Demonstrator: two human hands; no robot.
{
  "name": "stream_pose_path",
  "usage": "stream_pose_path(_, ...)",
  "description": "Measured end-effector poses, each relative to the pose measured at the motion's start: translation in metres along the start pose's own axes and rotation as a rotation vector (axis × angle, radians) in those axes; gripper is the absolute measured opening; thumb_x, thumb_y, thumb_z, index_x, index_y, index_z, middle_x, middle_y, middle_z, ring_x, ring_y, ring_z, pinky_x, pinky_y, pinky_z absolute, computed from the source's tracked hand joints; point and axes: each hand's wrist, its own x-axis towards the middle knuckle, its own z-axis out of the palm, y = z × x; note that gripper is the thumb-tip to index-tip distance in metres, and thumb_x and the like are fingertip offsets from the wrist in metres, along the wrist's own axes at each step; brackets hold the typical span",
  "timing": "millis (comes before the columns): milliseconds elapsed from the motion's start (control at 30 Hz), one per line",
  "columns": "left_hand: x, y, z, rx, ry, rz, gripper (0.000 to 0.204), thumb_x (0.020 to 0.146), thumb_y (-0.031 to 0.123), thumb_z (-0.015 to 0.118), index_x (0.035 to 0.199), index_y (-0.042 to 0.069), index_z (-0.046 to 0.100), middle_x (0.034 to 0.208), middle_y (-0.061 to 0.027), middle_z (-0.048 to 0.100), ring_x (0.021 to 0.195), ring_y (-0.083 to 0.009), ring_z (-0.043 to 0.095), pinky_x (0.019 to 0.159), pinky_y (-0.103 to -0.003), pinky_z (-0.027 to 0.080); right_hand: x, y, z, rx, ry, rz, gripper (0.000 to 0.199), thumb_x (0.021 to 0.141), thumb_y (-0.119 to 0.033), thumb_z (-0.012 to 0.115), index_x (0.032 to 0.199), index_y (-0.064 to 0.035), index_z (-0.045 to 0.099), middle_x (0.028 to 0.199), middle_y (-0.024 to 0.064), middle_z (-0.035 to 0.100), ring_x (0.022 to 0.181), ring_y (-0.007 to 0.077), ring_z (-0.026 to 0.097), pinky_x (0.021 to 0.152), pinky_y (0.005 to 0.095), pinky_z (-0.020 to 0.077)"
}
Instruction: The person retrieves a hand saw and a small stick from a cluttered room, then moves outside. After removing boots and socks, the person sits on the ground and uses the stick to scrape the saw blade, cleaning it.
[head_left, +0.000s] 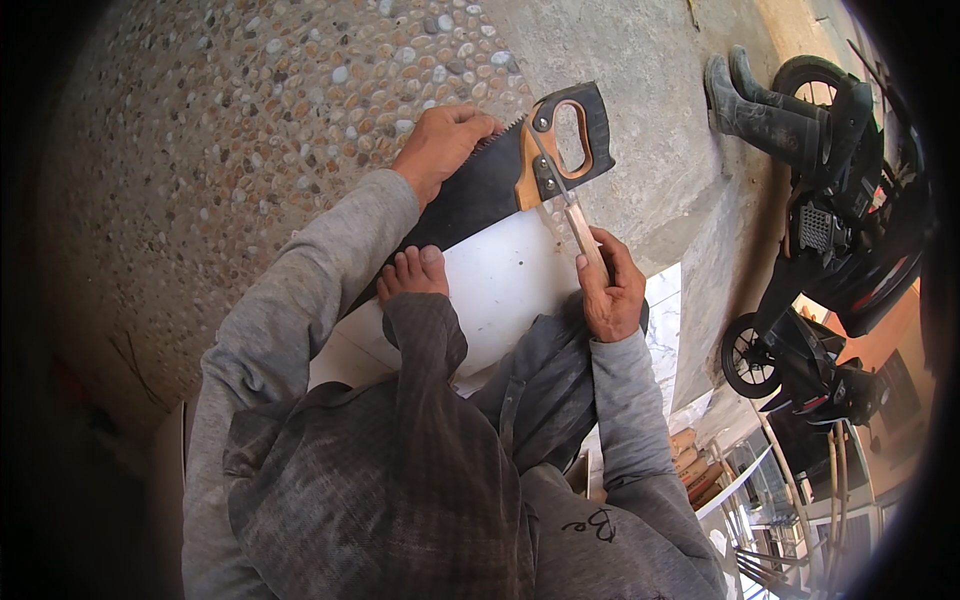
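A hand saw (478, 192) lies aslant before me, its dark blade running down to the left and its black and wood-coloured grip at the upper right. My left hand (438, 148) is closed at the toothed edge, fingers bent against the blade near the grip. Bare toes (415, 270) press on the blade lower down. Between the fingers of my right hand (613, 295) is the wooden handle of a slim file (580, 225). Its thin metal shaft points up and left, passing over the saw's grip. The blade's far end is hidden by my left arm and leg.
White tile (515, 275) lies beneath the saw and my legs. Pebbled paving (300, 110) spreads left, with bare concrete (640, 90) beyond the saw. Rubber boots (765, 120) and a black motorbike (825, 250) are at the right. Several wooden pieces (695, 465) lie behind my right arm.
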Motion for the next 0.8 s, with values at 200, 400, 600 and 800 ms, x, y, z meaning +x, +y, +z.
stream_pose_path(200,-0.0005,-0.0008,0.0014,0.003,0.029,-0.003,0.024,0.086,0.021,0.060,0.094,0.000,0.071,0.083,-0.0068,0.067,0.072,-0.0133,0.060,0.067,-0.025,0.049,0.0007,0.0021,-0.0050,-0.046,-0.041,-0.036,0.031,0.088,-0.006,0.062,0.116,0.0055,0.059,0.101,0.0179,0.067,0.091,0.0221,0.066,0.081,0.0300,0.0508)
stream_pose_path(400,-0.0038,0.0045,0.0008,0.001,0.026,-0.037,0.024,0.085,0.020,0.060,0.092,0.000,0.071,0.083,-0.0067,0.067,0.072,-0.0133,0.060,0.068,-0.025,0.048,0.0034,-0.0035,-0.0100,-0.096,-0.093,-0.049,0.031,0.090,-0.008,0.062,0.117,0.0065,0.060,0.099,0.0187,0.068,0.089,0.0217,0.066,0.081,0.0297,0.0507)
stream_pose_path(600,-0.0078,0.0077,0.0017,0.014,0.045,-0.049,0.024,0.085,0.019,0.060,0.092,0.000,0.071,0.083,-0.0066,0.066,0.074,-0.0133,0.059,0.069,-0.025,0.048,0.0012,-0.0010,-0.0098,-0.099,-0.074,-0.065,0.031,0.089,-0.007,0.062,0.116,0.0065,0.061,0.098,0.0196,0.068,0.088,0.0228,0.067,0.079,0.0303,0.0513)
stream_pose_path(800,-0.0067,0.0023,-0.0017,0.031,0.038,-0.016,0.024,0.085,0.020,0.060,0.091,-0.001,0.071,0.083,-0.0063,0.066,0.074,-0.0133,0.059,0.070,-0.025,0.047,0.0008,0.0017,-0.0059,-0.085,-0.057,-0.084,0.031,0.086,-0.007,0.064,0.114,0.0059,0.062,0.096,0.0204,0.069,0.085,0.0248,0.069,0.074,0.0306,0.0523)
